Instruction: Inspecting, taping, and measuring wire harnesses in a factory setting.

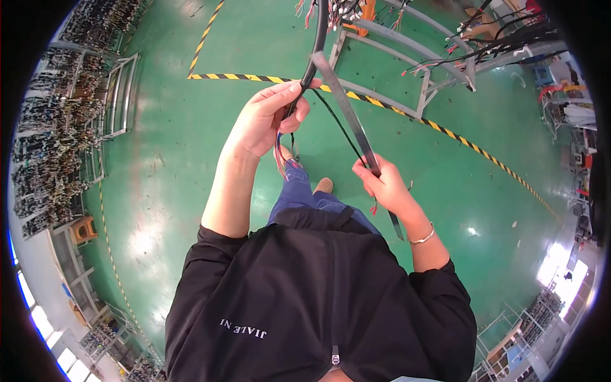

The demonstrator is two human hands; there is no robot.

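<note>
My left hand point(270, 114) is closed round a thick black cable point(320, 32), which runs up past the top of the view. Several thin red and blue wires point(279, 149) hang out below that hand. My right hand point(385, 181), lower and to the right, grips a long flat dark strip point(350, 114). The strip's upper end lies across the black cable in view, and its lower end sticks out below my right hand. A thinner black cable point(337, 121) slants from near my left hand to the right fingers. Small red wire ends point(373, 209) show beneath the right hand.
A grey metal frame point(382, 32) carrying black cables and loose wire ends stands at the top right. Racks hung with many harnesses point(54, 127) line the left side. Yellow-black tape point(458, 137) crosses the green floor. An orange stool point(83, 230) stands at the left.
</note>
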